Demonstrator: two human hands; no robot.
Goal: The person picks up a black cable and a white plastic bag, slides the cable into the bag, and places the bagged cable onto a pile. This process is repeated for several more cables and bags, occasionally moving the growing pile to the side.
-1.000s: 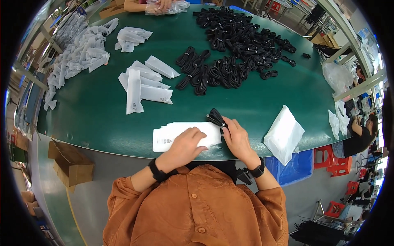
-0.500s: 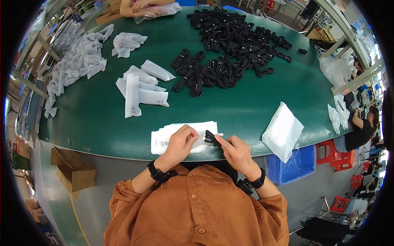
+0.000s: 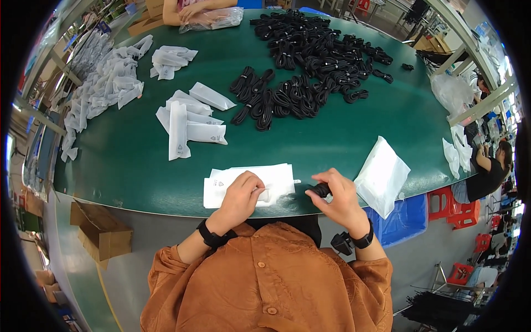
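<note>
Down on the grey floor [image 3: 160,221], a cardboard box [image 3: 113,235] is chilling; over the green table [image 3: 301,146], left hand [image 3: 240,193] is pinching white bags [image 3: 281,174] tight; right hand [image 3: 342,198], half-curled, is gripping a black cable coil [image 3: 321,190] beside them; blue bin [image 3: 406,228]'s sitting further right.

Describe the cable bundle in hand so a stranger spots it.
The near edge of the green table bears stacked white sleeves. Right of them, the right hand grips the black cable bundle, the only one at that edge; other bundles lie farther back.
</note>
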